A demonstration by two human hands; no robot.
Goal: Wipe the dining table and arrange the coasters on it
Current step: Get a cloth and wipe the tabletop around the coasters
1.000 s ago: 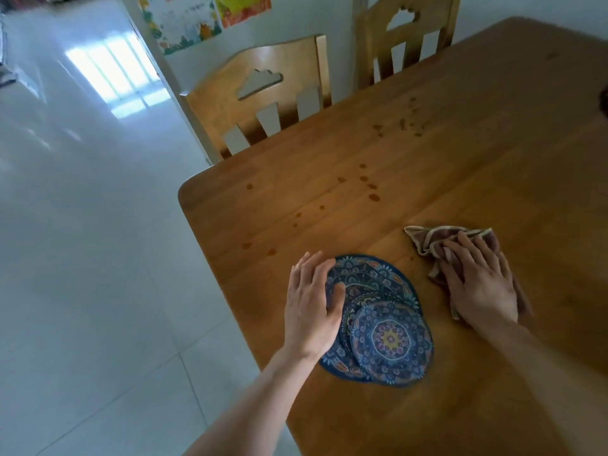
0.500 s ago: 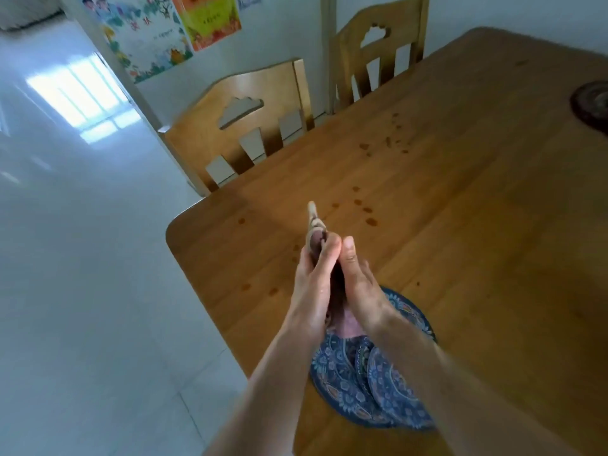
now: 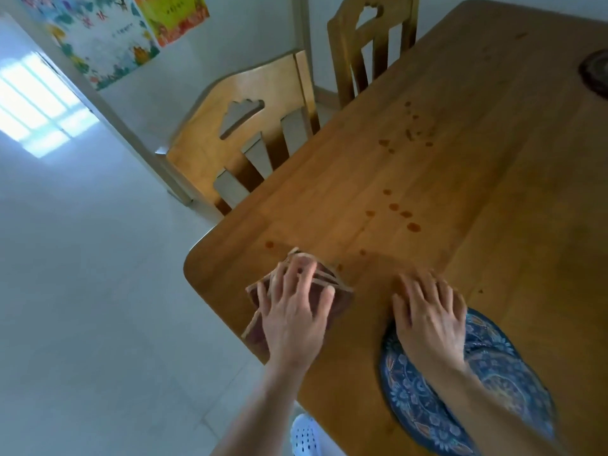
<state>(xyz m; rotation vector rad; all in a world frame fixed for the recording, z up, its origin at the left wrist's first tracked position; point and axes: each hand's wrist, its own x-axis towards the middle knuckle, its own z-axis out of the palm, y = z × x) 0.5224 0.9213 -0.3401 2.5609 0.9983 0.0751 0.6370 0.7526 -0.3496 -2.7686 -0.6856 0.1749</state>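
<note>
Coasters (image 3: 487, 383) under right hand (image 3: 427, 320); left hand (image 3: 292, 320) presses cloth (image 3: 329, 284).

The near left corner of the table (image 3: 444, 179) is taken up by the left hand (image 3: 292, 319) flat on the cloth (image 3: 332, 284); just right of it the right hand (image 3: 427, 311) and the coasters (image 3: 487, 383) fill the near edge, with a bare strip between. Beyond lies open tabletop, dotted with flat brown spots (image 3: 399, 210); two chairs (image 3: 250, 133) crowd the left edge, and a dark round thing (image 3: 597, 74) sits far right.
</note>
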